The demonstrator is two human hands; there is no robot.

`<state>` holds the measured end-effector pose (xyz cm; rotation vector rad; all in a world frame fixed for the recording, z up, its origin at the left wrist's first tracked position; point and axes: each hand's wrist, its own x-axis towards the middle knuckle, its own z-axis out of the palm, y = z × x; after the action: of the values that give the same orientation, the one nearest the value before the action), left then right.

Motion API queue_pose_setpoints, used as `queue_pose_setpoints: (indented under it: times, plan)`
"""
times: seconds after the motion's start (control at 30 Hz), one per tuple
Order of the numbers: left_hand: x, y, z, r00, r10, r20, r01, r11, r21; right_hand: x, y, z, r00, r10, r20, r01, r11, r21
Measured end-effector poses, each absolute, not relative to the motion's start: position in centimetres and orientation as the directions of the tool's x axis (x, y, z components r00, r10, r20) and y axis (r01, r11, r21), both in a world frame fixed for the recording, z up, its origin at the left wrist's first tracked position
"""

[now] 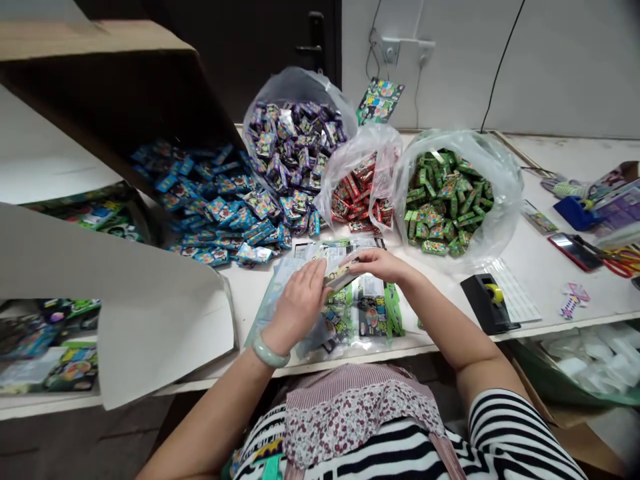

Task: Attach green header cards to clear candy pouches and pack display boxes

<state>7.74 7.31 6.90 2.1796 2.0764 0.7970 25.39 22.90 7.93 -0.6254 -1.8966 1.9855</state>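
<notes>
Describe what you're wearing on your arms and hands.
Both hands are bare, with no gloves. The left hand has a pale green bangle at the wrist; the right hand shows no jewellery. A black-and-white striped sleeve covers the upper arm, above a pink floral apron.

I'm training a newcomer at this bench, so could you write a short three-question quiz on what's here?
1. What is held between the left hand and the right hand?
2. True or false: the blue packets lie inside a plastic bag.
3. Which packets fill the bag nearest the black tape dispenser: A purple, B red, or C green?

Key:
1. A narrow printed strip.
2. False: they lie loose on the table.
3. C: the green packets.
</notes>
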Motion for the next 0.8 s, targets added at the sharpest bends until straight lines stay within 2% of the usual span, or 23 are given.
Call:
queue_pose_setpoints:
  times: [0.07, 0.17, 0.27, 0.33, 0.4, 0.47, 0.5, 0.57, 0.67, 0.8]
  plan:
    - [7.3, 6.9, 6.4, -0.034, 0.952, 0.304, 0.936, -0.076, 0.344, 24.5, 22.3, 7.9, -0.867, 0.496, -0.039, 0.042, -0.003, -0.999]
    - [5.8, 6.5, 5.7, -0.092, 0.949, 0.303, 0.901, -0.051, 0.431, 23.4, 20.8, 8.5, -0.853, 0.519, 0.052, 0.028, 0.145, -0.989]
    - [4.5, 5.8, 5.8, -0.274, 0.888, 0.37, 0.765, -0.032, 0.643, 23.5, 18.7, 9.1, -0.643, 0.706, 0.296, 0.041, 0.418, -0.907]
    - [4.4, 5.4, 6.3, -0.417, 0.843, 0.34, 0.578, -0.043, 0.815, 23.8, 17.1, 8.9, -0.513, 0.775, 0.37, 0.081, 0.473, -0.878]
    - [5.0, 5.2, 6.7, -0.487, 0.834, 0.258, 0.363, -0.076, 0.929, 23.9, 15.7, 8.0, -0.627, 0.751, 0.207, 0.064, 0.314, -0.947]
    - [5.7, 5.3, 6.9, -0.481, 0.857, 0.187, 0.188, -0.108, 0.976, 23.7, 14.6, 6.7, -0.792, 0.61, 0.01, 0.055, 0.087, -0.995]
    - [6.1, 5.3, 6.9, -0.464, 0.872, 0.158, 0.113, -0.118, 0.986, 23.6, 14.2, 6.1, -0.826, 0.562, -0.041, 0.049, -0.001, -0.999]
    - [6.5, 5.4, 6.7, -0.424, 0.899, 0.105, -0.033, -0.131, 0.991, 23.4, 13.6, 5.3, -0.812, 0.58, -0.072, 0.019, -0.097, -0.995]
    - [6.9, 4.4, 6.0, -0.354, 0.935, 0.015, -0.21, -0.095, 0.973, 23.7, 13.1, 5.1, -0.738, 0.671, -0.072, -0.026, -0.134, -0.991]
    - [7.6, 1.2, 4.4, -0.197, 0.976, -0.089, -0.233, 0.041, 0.972, 25.3, 12.1, 5.3, -0.689, 0.72, -0.08, -0.025, -0.134, -0.991]
